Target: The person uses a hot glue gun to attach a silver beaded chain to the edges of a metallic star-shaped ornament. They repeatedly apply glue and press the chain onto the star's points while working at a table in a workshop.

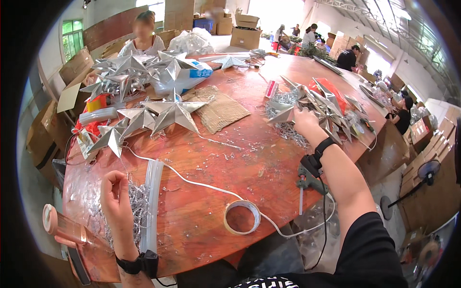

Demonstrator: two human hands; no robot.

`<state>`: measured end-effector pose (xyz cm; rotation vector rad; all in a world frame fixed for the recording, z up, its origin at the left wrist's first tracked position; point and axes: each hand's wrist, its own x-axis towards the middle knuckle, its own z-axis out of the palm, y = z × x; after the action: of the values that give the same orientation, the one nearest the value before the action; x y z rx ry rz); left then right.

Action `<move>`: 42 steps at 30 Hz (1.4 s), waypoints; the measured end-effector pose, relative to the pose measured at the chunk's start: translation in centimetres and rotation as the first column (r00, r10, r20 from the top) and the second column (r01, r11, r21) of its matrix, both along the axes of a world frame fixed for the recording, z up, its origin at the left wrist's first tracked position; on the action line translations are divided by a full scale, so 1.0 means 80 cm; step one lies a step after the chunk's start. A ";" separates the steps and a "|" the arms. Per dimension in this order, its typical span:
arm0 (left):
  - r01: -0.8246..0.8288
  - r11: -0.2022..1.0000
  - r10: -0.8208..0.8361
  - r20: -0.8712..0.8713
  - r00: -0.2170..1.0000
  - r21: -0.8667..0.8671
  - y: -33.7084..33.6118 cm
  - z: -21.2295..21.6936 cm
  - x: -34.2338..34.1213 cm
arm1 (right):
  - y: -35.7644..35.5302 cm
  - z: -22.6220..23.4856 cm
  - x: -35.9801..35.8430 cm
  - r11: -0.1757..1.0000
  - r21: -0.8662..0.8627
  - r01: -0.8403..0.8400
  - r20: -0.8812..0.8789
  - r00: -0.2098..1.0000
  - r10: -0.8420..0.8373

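Work surface: reddish-brown tabletop (273,165), strewn with silver debris (225,143). At right, right hand (307,122) in contact with a heap of silver stars (282,116) atop silver tinsel (290,135); fingertips partly obscured, grip closure impossible to tell. At near left, left hand (116,194) above a second tinsel patch (139,206); thumb and fingers curled to a narrow gap, any held strand impossible to confirm. Between both hands: white cord (211,186) and tape roll (229,221). At near right edge: glue gun (313,180). At left: further star group (175,115) beside corrugated cardboard sheet (218,113). Room: seated person (141,45) opposite, open carton (245,38) at rear, steel roof trusses (374,18) overhead, pedestal fan (429,169) at right.
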<state>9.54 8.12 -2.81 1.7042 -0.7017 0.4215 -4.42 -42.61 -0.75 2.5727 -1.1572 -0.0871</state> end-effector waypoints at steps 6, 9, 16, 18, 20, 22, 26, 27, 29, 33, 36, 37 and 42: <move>0.154 0.988 -0.153 -0.112 0.982 0.001 -0.015 -0.014 -0.008 | -0.010 0.019 -0.058 0.967 -0.176 -0.186 0.269 0.936 0.229; 0.194 0.981 -0.191 -0.129 0.973 0.009 -0.008 -0.014 -0.005 | 0.072 0.056 -0.080 0.941 -0.132 -0.313 0.446 0.829 0.338; 0.168 0.986 -0.169 -0.132 0.977 -0.017 -0.009 -0.013 -0.008 | 0.292 0.013 -0.169 0.587 -0.262 -0.766 0.373 0.481 0.794; 0.184 0.983 -0.182 -0.125 0.975 -0.001 -0.019 -0.014 -0.015 | 0.310 -0.010 -0.189 0.564 -0.229 -0.793 0.267 0.506 0.820; 0.197 0.980 -0.191 -0.150 0.970 0.029 -0.021 -0.015 -0.018 | 0.311 -0.022 -0.192 0.521 -0.332 -0.786 0.246 0.460 0.853; 0.209 0.977 -0.199 -0.156 0.967 0.046 -0.019 -0.014 -0.019 | 0.310 -0.020 -0.190 0.494 -0.295 -0.818 0.307 0.408 0.860; 0.239 0.966 -0.229 -0.103 0.968 0.094 -0.021 -0.016 -0.022 | 0.311 -0.009 -0.193 0.524 -0.156 -0.837 0.313 0.461 0.830; 0.241 0.963 -0.233 -0.076 0.969 0.124 -0.022 -0.016 -0.023 | 0.310 -0.002 -0.196 0.518 -0.096 -0.850 0.358 0.456 0.815; 0.220 0.969 -0.212 -0.084 0.974 0.109 -0.016 -0.013 -0.024 | 0.298 0.019 -0.199 0.484 0.004 -0.875 0.452 0.433 0.780; 0.178 0.981 -0.171 -0.093 0.981 0.073 -0.010 -0.016 -0.021 | 0.228 0.045 -0.226 0.852 -0.056 -0.520 0.838 0.440 0.323; 0.198 0.980 -0.196 -0.132 0.972 -0.001 -0.025 -0.007 -0.041 | 0.081 0.020 -0.265 0.892 0.259 -0.371 0.912 0.398 -0.100; 0.170 0.985 -0.170 -0.109 0.979 -0.003 -0.026 -0.011 -0.040 | 0.042 0.010 -0.266 0.845 0.378 -0.377 0.915 0.292 -0.279; 0.180 0.982 -0.176 -0.063 0.982 0.065 -0.026 -0.020 -0.040 | -0.132 -0.046 -0.287 0.801 0.588 0.115 0.726 0.362 -0.585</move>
<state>6.32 6.04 -4.41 1.6955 -0.8274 0.2247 -27.37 -53.16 -4.41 2.6490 -2.3292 1.2409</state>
